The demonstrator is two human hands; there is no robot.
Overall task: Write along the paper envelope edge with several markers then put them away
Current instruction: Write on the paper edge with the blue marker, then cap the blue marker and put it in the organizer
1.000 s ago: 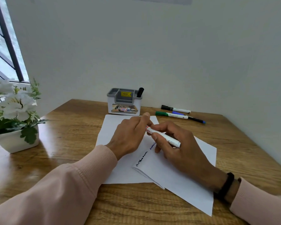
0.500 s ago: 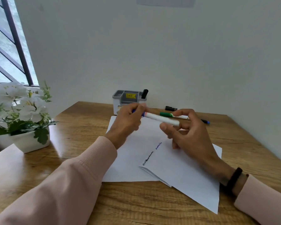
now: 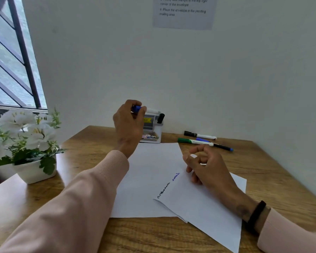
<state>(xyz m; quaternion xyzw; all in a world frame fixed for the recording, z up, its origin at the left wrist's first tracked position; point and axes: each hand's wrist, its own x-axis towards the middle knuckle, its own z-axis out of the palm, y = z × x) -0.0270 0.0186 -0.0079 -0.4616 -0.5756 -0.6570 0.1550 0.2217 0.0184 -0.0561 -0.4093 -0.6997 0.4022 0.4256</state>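
L hand (image 3: 130,123) holds blue-capped marker (image 3: 144,109) up over the desk organizer (image 3: 152,131); R hand (image 3: 206,165) holds nothing.

L hand: fingers wrapped round the marker's cap end, white barrel sticking out right, just above the organizer at far centre of the wooden desk (image 3: 80,152). A black marker (image 3: 161,118) stands upright in the organizer's right slot. R hand rests on the paper envelope (image 3: 204,207), fingers loosely curled, thumb + forefinger close to touching. Envelope lies angled at near right, overlapping a white sheet (image 3: 150,179); black + blue writing runs along its left edge. Far right on desk, well apart from both hands: black-capped marker (image 3: 199,135), green-capped marker (image 3: 192,141), thin blue pen (image 3: 221,147), lying close together. White flower pot (image 3: 33,170) at left.
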